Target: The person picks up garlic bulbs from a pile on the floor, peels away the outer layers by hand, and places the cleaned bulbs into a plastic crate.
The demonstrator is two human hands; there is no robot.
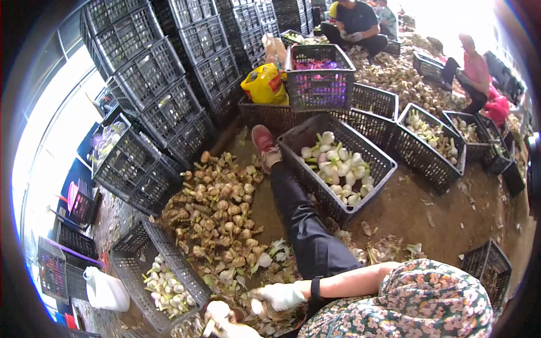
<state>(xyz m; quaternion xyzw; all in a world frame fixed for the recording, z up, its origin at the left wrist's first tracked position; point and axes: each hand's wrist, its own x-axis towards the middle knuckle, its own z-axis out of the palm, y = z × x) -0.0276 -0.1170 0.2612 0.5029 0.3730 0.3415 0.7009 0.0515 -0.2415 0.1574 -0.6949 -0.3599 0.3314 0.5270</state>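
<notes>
My right hand (280, 296), in a white glove with a dark band at the wrist, is at bottom centre, fingers bent; what it holds is unclear. To its lower left, my gloved left hand (235, 329) is partly cut off by the bottom edge and closed on a white garlic bulb (218, 310). Loose trimmings (270, 265) lie just above both hands. Beyond them spreads a heap of brown, untrimmed garlic (225, 208). White garlic bulbs (163, 287) lie in a black crate (127, 259) left of my hands.
Another crate (375, 194) with white garlic stands beyond my outstretched leg (304, 219). Tall crate stacks (146, 73) rise at upper left. A yellow bag (264, 84) sits on crates at the back. A white jug (106, 290) is at lower left. People (355, 22) sit farther off.
</notes>
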